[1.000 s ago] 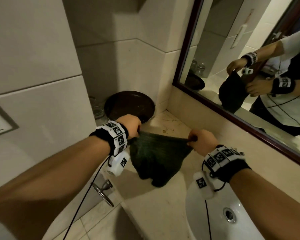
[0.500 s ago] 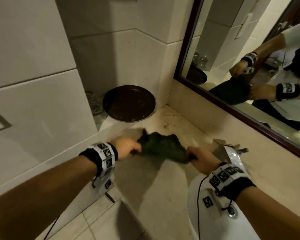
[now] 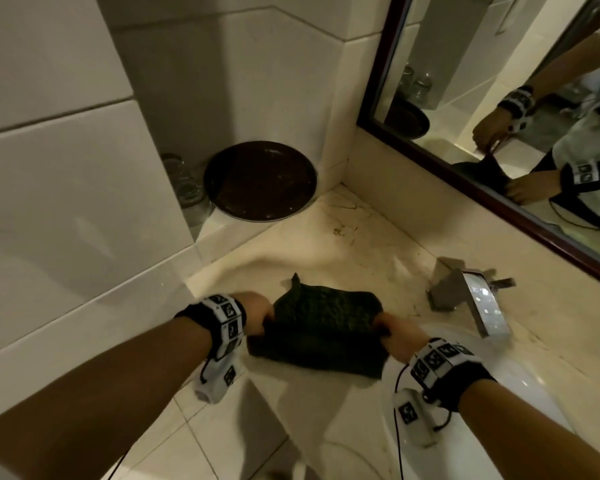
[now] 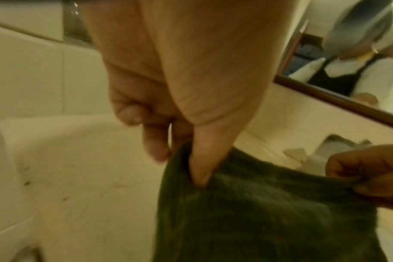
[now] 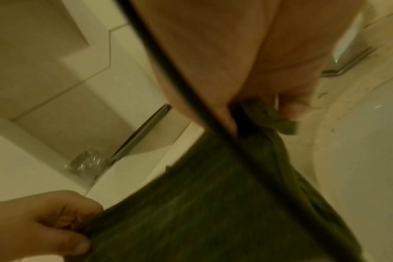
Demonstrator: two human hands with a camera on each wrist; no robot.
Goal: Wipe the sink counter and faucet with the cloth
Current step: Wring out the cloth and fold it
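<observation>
A dark green cloth is stretched between both hands, low over the beige marble counter near its front edge. My left hand pinches the cloth's left edge, thumb and fingers on the cloth in the left wrist view. My right hand grips the right edge, a corner of the cloth bunched in its fingers. The chrome faucet stands just right of the cloth, over the white sink basin.
A dark round tray leans in the back corner with glass jars to its left. A framed mirror runs along the right wall. Tiled wall closes the left side; floor tiles lie below the counter edge.
Both hands brought the cloth down from hanging in the air to low over the counter, pulled toward the front edge and spread wider between them.
</observation>
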